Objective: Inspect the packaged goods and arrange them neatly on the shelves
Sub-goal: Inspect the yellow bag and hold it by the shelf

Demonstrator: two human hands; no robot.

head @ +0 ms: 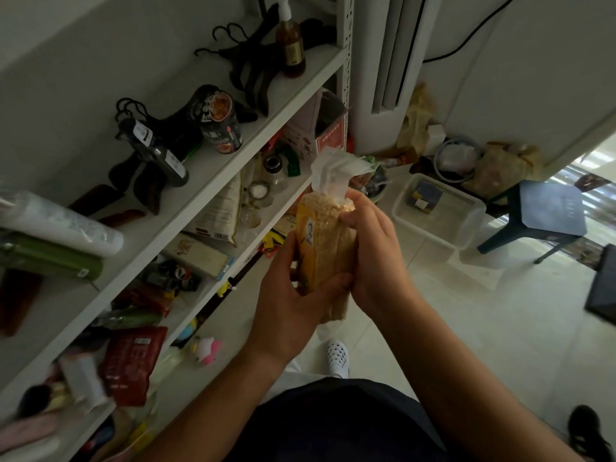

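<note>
Head view: at the centre of the frame both hands hold a bag (325, 243) of pale yellow goods upright, its clear crumpled top pointing up. The left grip (293, 295) is curled round the bag's lower end from the left, thumb across the front. The right grip (373, 248) is clamped on its upper right side, fingers wrapped near the neck. The bag is off the shelves (213, 181), which run along the left of the frame. They carry hangers (253, 65), a pump bottle (292, 45), a dark tub (220, 120) and, at lower left, a red pouch (133, 368). At right, on the floor, are a clear basket (436, 225) and a dark stool (550, 211).
</note>
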